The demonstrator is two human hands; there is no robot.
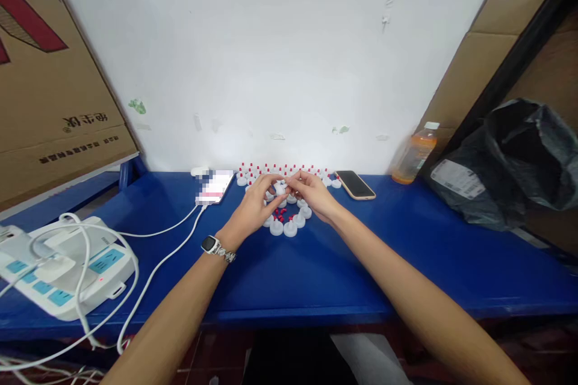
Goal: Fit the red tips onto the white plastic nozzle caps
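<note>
My left hand (256,200), with a watch on its wrist, grips a white nozzle cap (280,188) between thumb and fingers above the blue table. My right hand (313,194) is closed in a pinch at the top of that cap; whatever its fingertips hold is hidden. Below both hands lie several small loose red tips (280,215). White nozzle caps (290,228) without red tips stand around them in a loose ring. Behind my hands, along the wall, are rows of white caps topped with red tips (242,173). My fingers cover part of these rows.
A phone (356,184) lies right of the caps, and a lit device (217,186) with white cables lies left. A power strip (67,267) sits at the left. On the right are an orange drink bottle (414,153) and a black plastic bag (492,162). Cardboard (58,90) leans at the left.
</note>
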